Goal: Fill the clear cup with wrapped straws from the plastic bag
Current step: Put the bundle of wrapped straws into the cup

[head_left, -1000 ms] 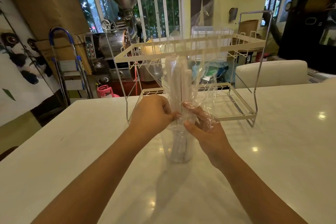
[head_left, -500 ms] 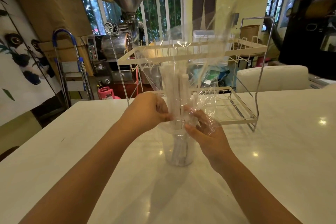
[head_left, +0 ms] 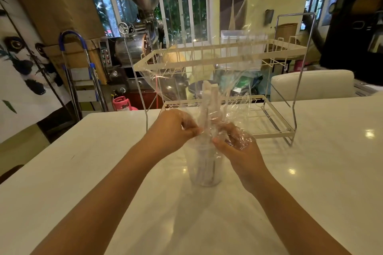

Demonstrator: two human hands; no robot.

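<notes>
A person's left hand [head_left: 173,130] and right hand [head_left: 238,147] are meeting over a clear cup [head_left: 205,165] standing upright on a white table [head_left: 310,182], each with fingers pinched closed on the crinkled film of a plastic bag [head_left: 207,64] at the cup's mouth. A bundle of wrapped straws [head_left: 208,107] is standing upright inside the bag, its lower ends reaching down into the cup while the bag's loose upper part is flaring open above the hands. Just behind the cup, a two-tier wire rack [head_left: 223,58] is standing on the table.
</notes>
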